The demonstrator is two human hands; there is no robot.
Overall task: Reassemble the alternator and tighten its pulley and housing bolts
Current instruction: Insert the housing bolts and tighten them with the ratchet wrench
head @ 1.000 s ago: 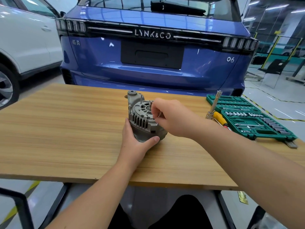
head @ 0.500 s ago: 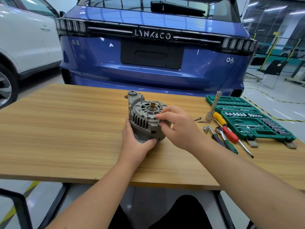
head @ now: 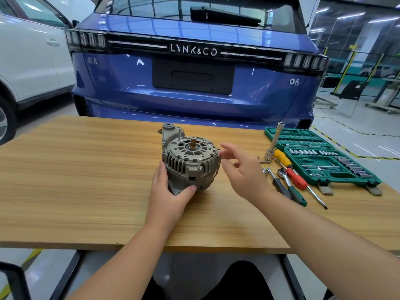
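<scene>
A grey alternator stands on the wooden table with its shaft end facing up and several long housing bolts sticking out of its top face. My left hand grips its near left side, thumb curled under the housing. My right hand hovers just right of the alternator, fingers spread and relaxed, holding nothing and slightly blurred. Small loose bolts lie on the table to the right.
A ratchet with an upright extension, a yellow screwdriver, a red screwdriver, a green-handled tool and a black-handled tool lie right of the alternator. An open green socket case sits at the table's right edge. A blue car stands behind.
My right hand has let go of the alternator's top right edge and drawn away to the right, fingers opening. The left hand and alternator have stayed put.
</scene>
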